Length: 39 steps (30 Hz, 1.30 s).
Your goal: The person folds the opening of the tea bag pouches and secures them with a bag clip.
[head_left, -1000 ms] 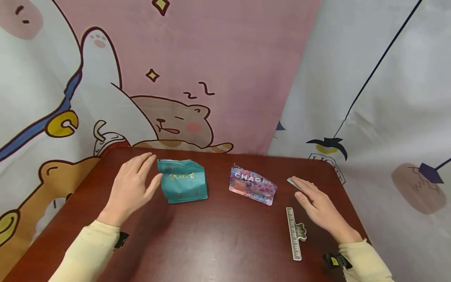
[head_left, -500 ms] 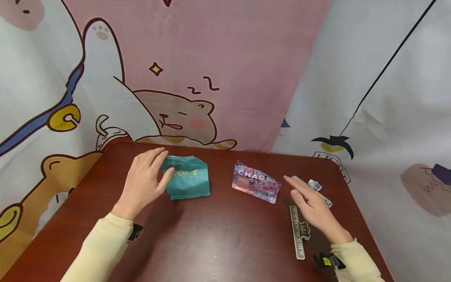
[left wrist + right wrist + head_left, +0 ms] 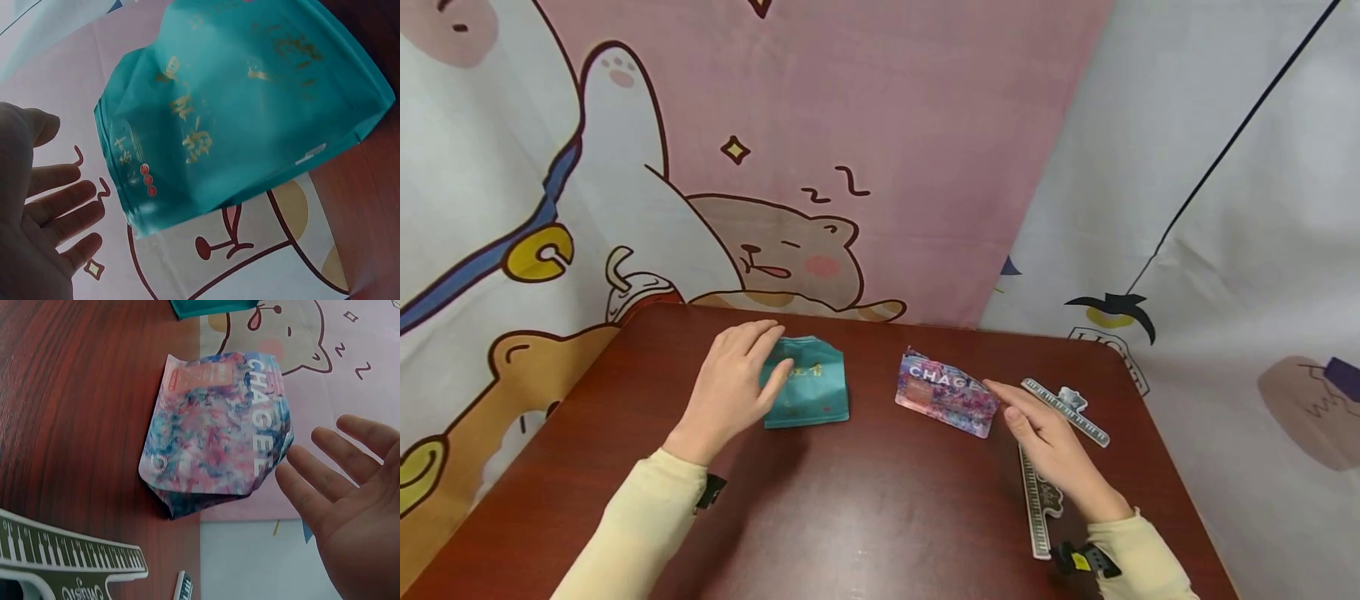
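Observation:
My left hand [image 3: 730, 387] hovers over the left part of a teal pouch [image 3: 812, 392] with gold lettering, its fingers loosely extended and holding nothing. In the left wrist view, the pouch [image 3: 237, 119] stands beside the spread fingers, with space between them. A pink-and-blue patterned pouch [image 3: 936, 396] printed "CHAGE..." stands to the right. My right hand [image 3: 1048, 446] is at that pouch's right edge, fingers straight. The right wrist view has those fingertips [image 3: 303, 487] close by the top of the patterned pouch [image 3: 212, 431], holding nothing.
Two long clips with keyboard-like bars lie on the dark red table [image 3: 865, 508]: one clip [image 3: 1067, 408] beyond my right hand, another clip [image 3: 1036, 508] nearer, partly covered by the hand. A cartoon-printed cloth [image 3: 880, 150] hangs behind the table.
My left hand has moved right, over the teal pouch. My right hand has moved left to the patterned pouch, uncovering the farther clip. The head view has shifted slightly.

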### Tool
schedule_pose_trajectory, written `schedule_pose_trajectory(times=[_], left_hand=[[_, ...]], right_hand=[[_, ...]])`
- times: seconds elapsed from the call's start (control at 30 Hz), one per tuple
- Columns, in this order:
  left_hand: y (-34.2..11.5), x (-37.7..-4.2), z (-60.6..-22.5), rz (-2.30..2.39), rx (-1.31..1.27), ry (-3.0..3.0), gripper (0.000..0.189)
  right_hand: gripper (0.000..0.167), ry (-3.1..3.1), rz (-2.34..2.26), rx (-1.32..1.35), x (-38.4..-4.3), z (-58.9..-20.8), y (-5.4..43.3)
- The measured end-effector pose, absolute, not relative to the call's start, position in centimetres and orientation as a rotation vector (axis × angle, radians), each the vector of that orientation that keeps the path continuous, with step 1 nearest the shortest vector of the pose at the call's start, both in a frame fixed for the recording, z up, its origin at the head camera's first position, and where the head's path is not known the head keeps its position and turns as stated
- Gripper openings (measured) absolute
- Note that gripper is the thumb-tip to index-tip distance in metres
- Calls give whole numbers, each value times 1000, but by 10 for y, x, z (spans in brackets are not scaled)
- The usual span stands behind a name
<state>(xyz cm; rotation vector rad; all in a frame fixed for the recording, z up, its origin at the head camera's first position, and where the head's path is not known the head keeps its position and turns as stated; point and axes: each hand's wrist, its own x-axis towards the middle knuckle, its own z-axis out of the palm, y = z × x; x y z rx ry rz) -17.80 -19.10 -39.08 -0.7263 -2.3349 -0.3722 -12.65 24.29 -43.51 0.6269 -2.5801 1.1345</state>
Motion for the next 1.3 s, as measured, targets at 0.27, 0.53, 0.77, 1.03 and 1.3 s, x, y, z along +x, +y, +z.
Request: schedule_pose_trajectory(times=[0.27,0.53,0.77,1.03,1.3], left_hand=[[-185,-179,-393,-376,-736,-2345,46],[-177,-183,-395,-381,-747,-2367,45],[-177,-186,-397,-384,-746,-2356,45],[-176,-192,-400,-388,-747,-2380,42],[-175,-198,-404,-395,-737,-2401,41]], right_hand=[[41,-2559,1167,694,-131,-435,232],[38,-2558,1184,682,-136,-438,222],[37,-2542,1225,690,-143,-438,209],[37,-2554,1296,678,-150,-441,196],[36,-2508,1370,716,-159,-442,184]])
